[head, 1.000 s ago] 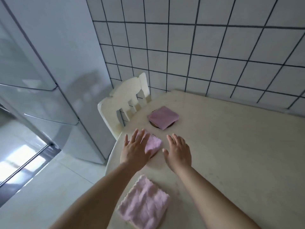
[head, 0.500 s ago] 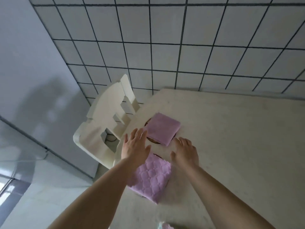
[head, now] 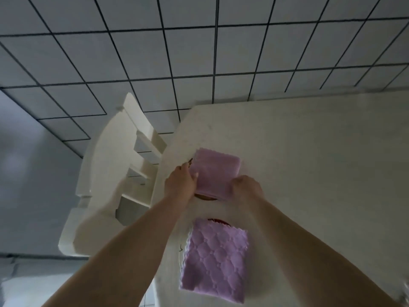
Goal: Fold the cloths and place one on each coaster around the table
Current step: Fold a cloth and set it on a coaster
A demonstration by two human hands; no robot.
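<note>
Both hands grip the folded pink cloth [head: 215, 172] at mid-frame: the left hand [head: 179, 185] pinches its left edge, the right hand [head: 246, 188] curls round its lower right corner. It lies on a coaster [head: 204, 197] (barely showing). Below, a quilted cloth [head: 214, 260] covers a second coaster [head: 218, 220]; judging by these, two places are served, the others out of view.

Both arms reach forward; left hand [head: 180, 185] and right hand [head: 246, 189] apparently curl, gripping.
</note>
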